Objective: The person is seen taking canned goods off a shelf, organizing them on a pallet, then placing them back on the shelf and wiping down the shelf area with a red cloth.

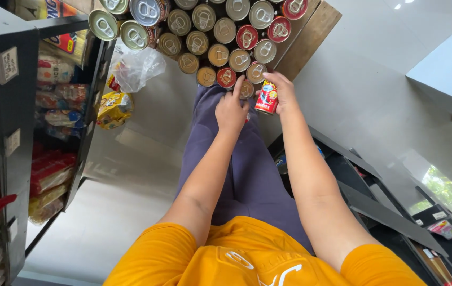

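Nearest the camera, an orange shirt and purple trousers fill the lower middle, with both bare arms reaching away over the pale floor. The right hand has its grip closed around a red can, held on its side just at the near edge of the stacked cans. The left hand, just beside it, has its grip loose and holds nothing; its forefinger stretches out and touches a red-topped can in the nearest row. The cans lie in rows with their pull-tab ends showing, gold, red and silver, on a wooden board. To the left stands a dark shelf packed with packets, and a clear plastic bag hangs near the cans.
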